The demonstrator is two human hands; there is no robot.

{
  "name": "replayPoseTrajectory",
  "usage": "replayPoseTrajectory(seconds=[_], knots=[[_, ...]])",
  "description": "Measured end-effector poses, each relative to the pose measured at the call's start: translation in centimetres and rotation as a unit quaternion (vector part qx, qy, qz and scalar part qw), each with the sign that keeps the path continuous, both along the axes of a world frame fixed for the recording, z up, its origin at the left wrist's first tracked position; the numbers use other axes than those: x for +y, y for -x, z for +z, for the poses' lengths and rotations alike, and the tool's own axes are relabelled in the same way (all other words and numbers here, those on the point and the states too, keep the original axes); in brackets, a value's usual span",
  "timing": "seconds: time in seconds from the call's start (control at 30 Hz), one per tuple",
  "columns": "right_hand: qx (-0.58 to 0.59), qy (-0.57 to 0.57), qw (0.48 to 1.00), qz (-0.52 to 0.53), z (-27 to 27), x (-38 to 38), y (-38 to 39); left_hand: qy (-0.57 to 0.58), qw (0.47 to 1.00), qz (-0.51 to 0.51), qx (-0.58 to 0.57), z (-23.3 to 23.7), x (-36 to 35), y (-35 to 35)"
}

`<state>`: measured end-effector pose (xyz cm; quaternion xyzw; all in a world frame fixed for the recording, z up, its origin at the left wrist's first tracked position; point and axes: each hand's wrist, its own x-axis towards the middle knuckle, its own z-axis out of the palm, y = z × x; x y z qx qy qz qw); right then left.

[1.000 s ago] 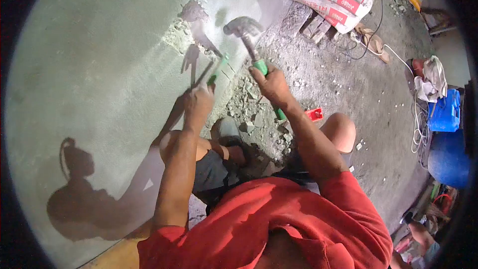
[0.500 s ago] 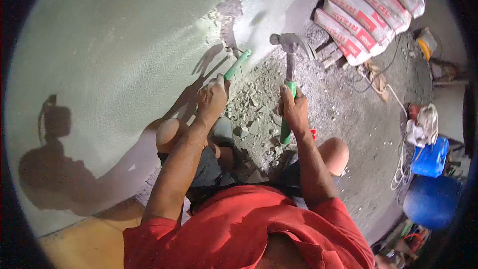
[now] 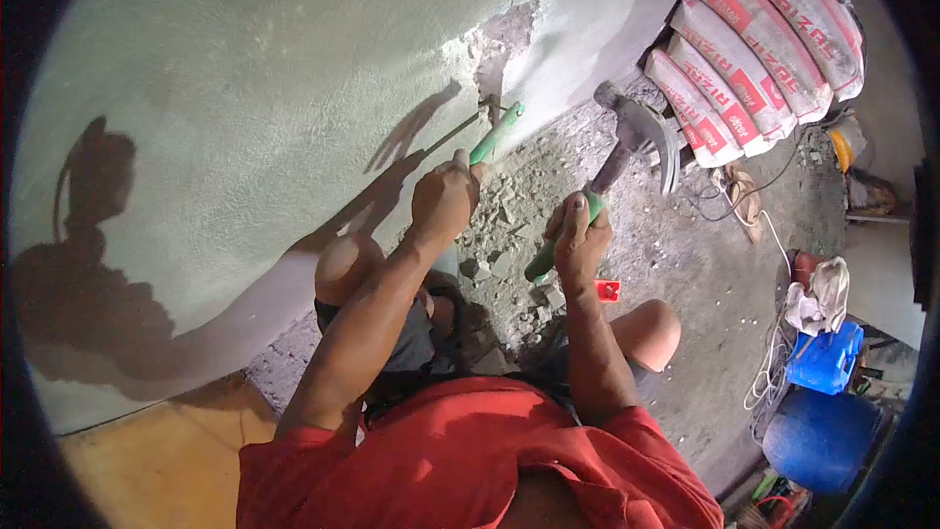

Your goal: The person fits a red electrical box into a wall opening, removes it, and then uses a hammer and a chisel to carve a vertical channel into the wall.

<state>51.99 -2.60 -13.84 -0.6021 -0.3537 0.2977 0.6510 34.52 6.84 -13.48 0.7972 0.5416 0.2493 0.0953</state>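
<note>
My left hand (image 3: 446,201) is closed around a green chisel (image 3: 498,132), whose far end points up to the right beside the chipped hole (image 3: 503,44) in the wall. My right hand (image 3: 582,235) grips a claw hammer (image 3: 634,130) by its green handle. The hammer's head is up and tilted to the right, apart from the chisel, with the claw curving down at the right. Broken plaster rubble (image 3: 504,211) lies on the floor beneath both hands. Where the chisel's tip meets the wall is hard to make out.
Stacked cement bags (image 3: 749,59) stand at upper right. A small red object (image 3: 607,290) lies near my right knee. Cords (image 3: 774,225) trail along the floor to a blue container (image 3: 825,358) and a blue drum (image 3: 821,439). A yellow board (image 3: 166,460) is at lower left.
My view has turned, so the wall hole and bags sit further right. The hammer has tipped to the right, its head away from the chisel. Both hands keep their grips.
</note>
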Motion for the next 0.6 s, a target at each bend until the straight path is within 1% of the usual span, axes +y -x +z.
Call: replayPoseTrajectory(seconds=[0.07,0.23,0.3,0.37,0.43,0.5,0.53,0.57,0.6], knots=[[0.031,0.025,0.999,0.009,0.3,0.3,0.0,0.016,1.0,-0.02,0.007,0.2,-0.1,0.0],[0.019,0.022,0.999,-0.014,0.4,0.5,0.4,0.039,0.999,-0.014,0.008,0.4,0.4,0.1],[-0.006,-0.004,1.0,-0.01,-0.6,0.3,0.5,0.052,0.999,-0.01,0.009,0.5,0.6,0.2],[-0.002,-0.011,1.0,-0.017,-1.4,0.0,0.9,-0.006,0.999,-0.031,0.01,0.2,0.7,0.1],[0.012,-0.022,0.999,-0.023,-1.6,-0.1,1.6,-0.021,1.0,-0.02,0.012,-0.7,0.7,-0.2],[0.006,-0.003,1.0,-0.015,-3.5,0.3,1.9,-0.037,0.999,-0.01,0.013,-0.7,0.6,-0.7],[-0.001,0.016,1.0,-0.006,-5.2,0.7,2.0,-0.006,0.999,0.001,0.045,0.2,0.4,-1.1],[-0.032,0.041,0.998,-0.024,-8.2,1.6,2.0,0.025,0.997,0.011,0.076,0.9,0.1,-1.4],[0.159,0.097,0.982,0.041,-6.0,2.0,2.5,0.024,0.997,0.008,0.076,1.3,0.1,-1.6]])
